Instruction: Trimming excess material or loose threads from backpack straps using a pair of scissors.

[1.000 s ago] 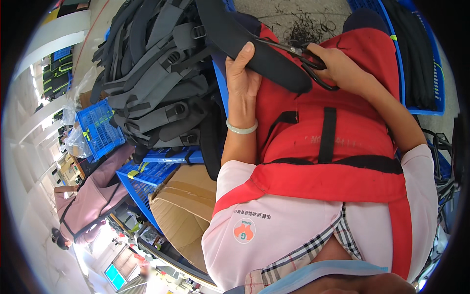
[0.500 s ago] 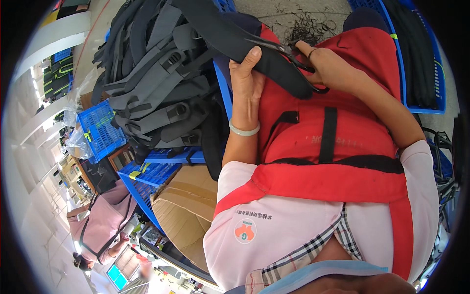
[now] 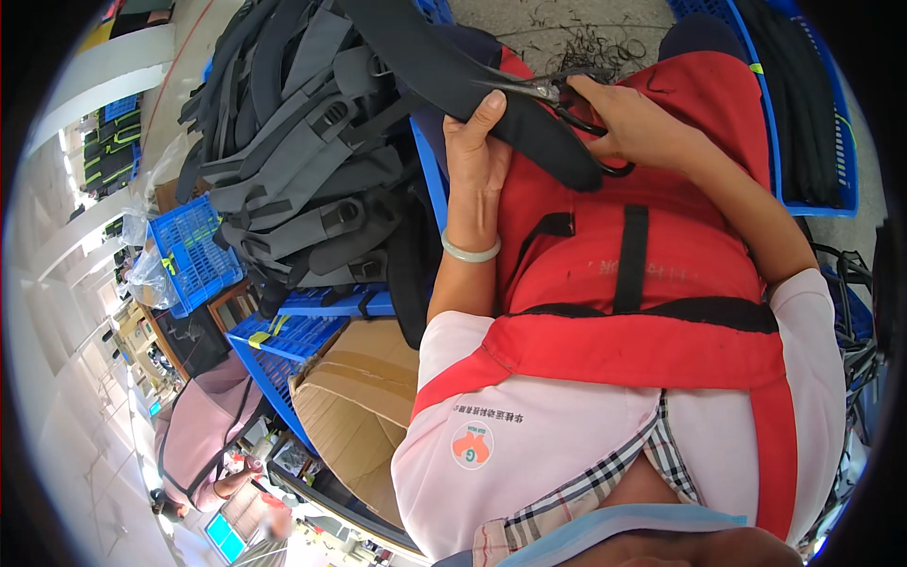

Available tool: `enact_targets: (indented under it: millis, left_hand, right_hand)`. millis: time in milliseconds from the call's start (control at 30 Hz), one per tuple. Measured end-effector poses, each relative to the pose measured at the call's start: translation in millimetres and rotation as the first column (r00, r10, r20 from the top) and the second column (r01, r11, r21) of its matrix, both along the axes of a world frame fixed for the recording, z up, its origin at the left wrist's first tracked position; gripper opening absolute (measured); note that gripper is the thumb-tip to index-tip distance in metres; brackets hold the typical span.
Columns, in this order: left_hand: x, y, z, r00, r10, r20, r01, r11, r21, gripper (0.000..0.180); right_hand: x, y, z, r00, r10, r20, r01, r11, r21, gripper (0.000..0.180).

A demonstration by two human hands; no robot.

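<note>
My left hand (image 3: 477, 142) is closed around a long black padded strap (image 3: 548, 146), its thumb lying on top. The strap's rounded end rests over my red apron (image 3: 557, 274), and its other part runs up and away to the left. In my right hand (image 3: 647, 123) is a pair of scissors (image 3: 542, 90) with black handles, the fingers in the loops. The blades point left and lie against the strap's far edge, close to my left thumb. Part of the blades cannot be made out against the dark strap.
Left of me, a heap of dark grey straps with buckles (image 3: 312, 180) lies on a blue crate (image 3: 331, 300). An opened cardboard box (image 3: 359, 378) stands nearer. To the right is a blue crate (image 3: 820, 210) of black pieces. Black clippings (image 3: 605, 47) litter the floor. Another person (image 3: 213, 425) works far left.
The scissors' handles have spread farther apart, and my right hand has shifted slightly. My left hand and the strap stay nearly still. The person at far left has leaned forward.
</note>
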State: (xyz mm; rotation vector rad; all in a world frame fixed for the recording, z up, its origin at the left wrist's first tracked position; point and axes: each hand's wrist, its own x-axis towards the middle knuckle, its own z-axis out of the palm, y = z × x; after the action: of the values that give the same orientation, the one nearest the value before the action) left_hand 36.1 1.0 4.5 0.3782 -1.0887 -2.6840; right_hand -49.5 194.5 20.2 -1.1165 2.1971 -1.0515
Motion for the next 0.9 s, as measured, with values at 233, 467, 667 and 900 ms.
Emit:
enact_targets:
  millis: [233,467,667,900]
  left_hand:
    - [0.1,-2.3,-3.2,1.0,-0.002,-0.021,0.002,1.0,0.014,0.023]
    - [-9.5,-22.7,5.9,1.0,-0.01,-0.014,0.01,0.999,0.039,0.026]
    - [-8.3,-15.7,0.7,0.999,0.032,-0.002,-0.032,0.999,-0.034,0.026]
    - [-6.6,-12.7,2.8,0.999,0.028,-0.019,-0.028,0.999,-0.039,0.024]
  right_hand:
    - [0.4,-1.4,-7.2,0.998,-0.041,0.047,0.042,0.999,-0.022,0.034]
    - [-4.6,6.8,-8.4,1.0,-0.009,-0.001,0.009,1.0,-0.019,0.034]
    - [2.1,-0.1,3.4,0.999,-0.017,0.051,0.018,1.0,-0.016,0.054]
    - [-3.8,-6.8,-1.5,0.998,0.044,0.039,-0.046,0.996,0.07,0.058]
